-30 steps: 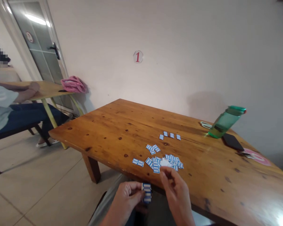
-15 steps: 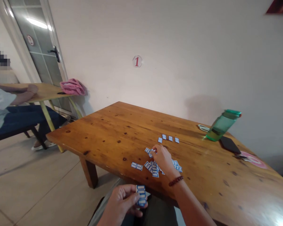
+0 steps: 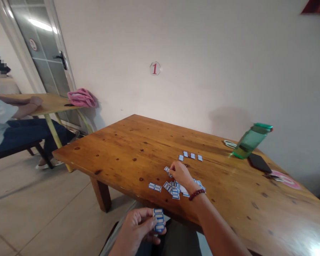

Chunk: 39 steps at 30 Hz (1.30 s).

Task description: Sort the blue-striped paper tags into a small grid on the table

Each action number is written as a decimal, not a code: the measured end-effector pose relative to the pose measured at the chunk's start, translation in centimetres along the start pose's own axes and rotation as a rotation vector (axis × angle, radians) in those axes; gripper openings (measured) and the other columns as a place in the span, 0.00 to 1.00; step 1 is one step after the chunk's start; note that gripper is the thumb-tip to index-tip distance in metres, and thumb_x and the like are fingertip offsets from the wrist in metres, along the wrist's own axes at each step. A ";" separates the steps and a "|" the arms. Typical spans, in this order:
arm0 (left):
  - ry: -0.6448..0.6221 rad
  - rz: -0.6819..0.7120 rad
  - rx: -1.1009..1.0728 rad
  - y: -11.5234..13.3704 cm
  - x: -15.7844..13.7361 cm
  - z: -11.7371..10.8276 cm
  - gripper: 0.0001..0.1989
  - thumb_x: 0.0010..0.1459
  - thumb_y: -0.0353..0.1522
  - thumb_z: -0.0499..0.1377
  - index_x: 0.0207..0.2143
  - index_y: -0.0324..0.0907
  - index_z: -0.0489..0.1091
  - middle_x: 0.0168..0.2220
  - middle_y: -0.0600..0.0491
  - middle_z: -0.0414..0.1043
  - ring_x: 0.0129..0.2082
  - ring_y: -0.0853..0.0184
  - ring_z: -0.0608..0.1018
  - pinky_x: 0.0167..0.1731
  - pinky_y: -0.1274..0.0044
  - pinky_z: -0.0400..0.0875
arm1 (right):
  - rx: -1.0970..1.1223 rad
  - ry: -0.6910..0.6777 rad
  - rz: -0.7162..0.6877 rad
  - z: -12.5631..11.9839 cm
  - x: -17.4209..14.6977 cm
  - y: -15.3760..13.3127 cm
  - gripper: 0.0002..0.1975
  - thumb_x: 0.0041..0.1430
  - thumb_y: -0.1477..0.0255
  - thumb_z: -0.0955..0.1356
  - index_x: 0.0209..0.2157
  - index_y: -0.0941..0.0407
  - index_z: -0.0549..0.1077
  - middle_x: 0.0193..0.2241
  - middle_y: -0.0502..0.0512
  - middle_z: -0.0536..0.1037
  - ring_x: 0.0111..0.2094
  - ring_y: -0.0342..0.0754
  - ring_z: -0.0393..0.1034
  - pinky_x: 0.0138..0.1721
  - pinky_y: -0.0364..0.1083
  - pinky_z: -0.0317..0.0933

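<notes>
Below the table's front edge, my left hand grips a small stack of blue-and-white cards, thumb on top. My right hand reaches over the wooden table, its fingers bent together at a blue-and-white card; the fingertips partly cover it. Under and beside my right wrist lies a loose pile of similar cards. A pair of cards rests left of the pile. Several single cards are spaced out beyond my right hand.
Toward the right of the table stand a green bottle, a white cable, a dark phone-like slab and a pink round item. At far left a person sits at another table with a pink cloth.
My right hand has shifted slightly left and its fingers have curled in more at the card. My left hand keeps its stack almost unmoved.
</notes>
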<state>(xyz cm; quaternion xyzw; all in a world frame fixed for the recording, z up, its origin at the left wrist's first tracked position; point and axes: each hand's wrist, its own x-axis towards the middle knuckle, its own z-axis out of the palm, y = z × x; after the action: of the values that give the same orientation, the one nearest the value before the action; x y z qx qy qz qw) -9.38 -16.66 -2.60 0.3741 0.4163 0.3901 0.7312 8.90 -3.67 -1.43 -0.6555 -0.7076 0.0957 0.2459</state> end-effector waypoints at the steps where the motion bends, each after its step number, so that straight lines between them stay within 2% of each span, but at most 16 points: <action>1: 0.004 0.002 0.000 0.0 0.0 0.0 0.19 0.37 0.44 0.65 0.24 0.36 0.71 0.23 0.49 0.74 0.26 0.64 0.76 0.24 0.77 0.70 | 0.019 0.013 -0.012 -0.1 -0.1 -0.1 0.08 0.45 0.80 0.65 0.17 0.56 0.65 0.22 0.51 0.70 0.27 0.44 0.63 0.29 0.41 0.50; 9: 0.032 0.024 -0.025 -0.1 0.3 -0.4 0.20 0.36 0.44 0.66 0.26 0.36 0.72 0.23 0.49 0.74 0.26 0.64 0.76 0.24 0.77 0.70 | 0.301 0.170 -0.014 -0.8 -0.7 -1.0 0.03 0.47 0.76 0.62 0.25 0.55 0.66 0.21 0.49 0.69 0.26 0.45 0.63 0.30 0.43 0.52; 12: 0.034 0.035 -0.030 0.0 0.5 -0.5 0.21 0.35 0.44 0.66 0.26 0.36 0.72 0.23 0.49 0.74 0.25 0.64 0.76 0.23 0.76 0.70 | 0.468 0.201 0.031 -1.1 -1.0 -1.2 0.07 0.45 0.72 0.63 0.30 0.57 0.67 0.22 0.50 0.70 0.25 0.45 0.64 0.29 0.43 0.55; 18: 0.049 0.064 -0.033 0.7 0.3 -0.4 0.19 0.38 0.43 0.66 0.25 0.35 0.72 0.24 0.49 0.74 0.27 0.64 0.75 0.24 0.77 0.70 | 0.781 0.097 0.070 -2.5 -4.8 -1.9 0.09 0.44 0.66 0.66 0.23 0.56 0.64 0.20 0.49 0.70 0.22 0.43 0.63 0.25 0.42 0.57; 19: 0.052 0.069 -0.036 0.9 0.2 -0.3 0.18 0.38 0.42 0.65 0.25 0.36 0.72 0.25 0.49 0.74 0.27 0.64 0.75 0.24 0.77 0.70 | 0.926 0.060 0.109 -2.8 -5.8 -2.1 0.09 0.43 0.66 0.68 0.22 0.57 0.65 0.20 0.49 0.71 0.23 0.43 0.63 0.25 0.41 0.56; 21: 0.059 0.070 -0.043 1.2 0.1 -0.1 0.16 0.39 0.40 0.65 0.26 0.36 0.72 0.26 0.49 0.74 0.28 0.64 0.75 0.24 0.77 0.70 | 1.088 -0.020 0.183 -3.1 -7.7 -2.4 0.09 0.44 0.67 0.70 0.24 0.57 0.68 0.24 0.52 0.74 0.25 0.43 0.65 0.26 0.41 0.56; 25: 0.069 0.064 -0.035 1.4 -0.1 0.2 0.16 0.40 0.39 0.65 0.27 0.35 0.73 0.26 0.49 0.73 0.28 0.64 0.75 0.24 0.77 0.70 | 1.155 -0.073 0.248 -3.4 -11.0 -2.7 0.10 0.45 0.66 0.71 0.28 0.56 0.70 0.25 0.50 0.74 0.28 0.43 0.65 0.30 0.40 0.57; 28: 0.072 0.075 0.004 1.5 0.0 0.4 0.17 0.41 0.40 0.64 0.28 0.35 0.73 0.26 0.49 0.74 0.28 0.65 0.75 0.24 0.78 0.69 | 1.100 -0.172 0.192 -3.4 -12.7 -2.7 0.11 0.47 0.62 0.69 0.24 0.56 0.69 0.20 0.48 0.70 0.23 0.41 0.62 0.26 0.39 0.55; 33: 0.029 0.099 0.058 1.5 0.6 0.6 0.19 0.39 0.44 0.64 0.25 0.36 0.73 0.22 0.51 0.73 0.22 0.69 0.73 0.22 0.80 0.68 | 0.865 -0.375 0.063 -3.4 -13.8 -3.4 0.15 0.53 0.60 0.63 0.24 0.57 0.67 0.18 0.49 0.70 0.21 0.41 0.62 0.24 0.40 0.53; 36: 0.021 0.095 0.080 1.3 0.6 0.8 0.19 0.39 0.44 0.63 0.25 0.36 0.74 0.21 0.52 0.72 0.20 0.71 0.71 0.21 0.80 0.68 | 0.655 -0.299 0.037 -3.0 -13.7 -4.0 0.13 0.54 0.63 0.62 0.21 0.56 0.63 0.16 0.47 0.66 0.20 0.41 0.59 0.22 0.39 0.51; 39: 0.034 0.100 0.095 1.3 0.2 1.2 0.18 0.42 0.43 0.62 0.27 0.36 0.74 0.24 0.51 0.74 0.23 0.68 0.73 0.22 0.80 0.68 | 0.545 -0.184 0.086 -2.3 -13.5 -4.2 0.12 0.52 0.65 0.61 0.19 0.55 0.61 0.15 0.46 0.64 0.19 0.40 0.57 0.21 0.39 0.50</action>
<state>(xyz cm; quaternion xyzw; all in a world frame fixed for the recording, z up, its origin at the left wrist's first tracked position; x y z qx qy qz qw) -8.60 -16.14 -1.08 0.4221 0.4277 0.4121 0.6849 6.51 -17.74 -0.52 -0.5832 -0.6468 0.3514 0.3435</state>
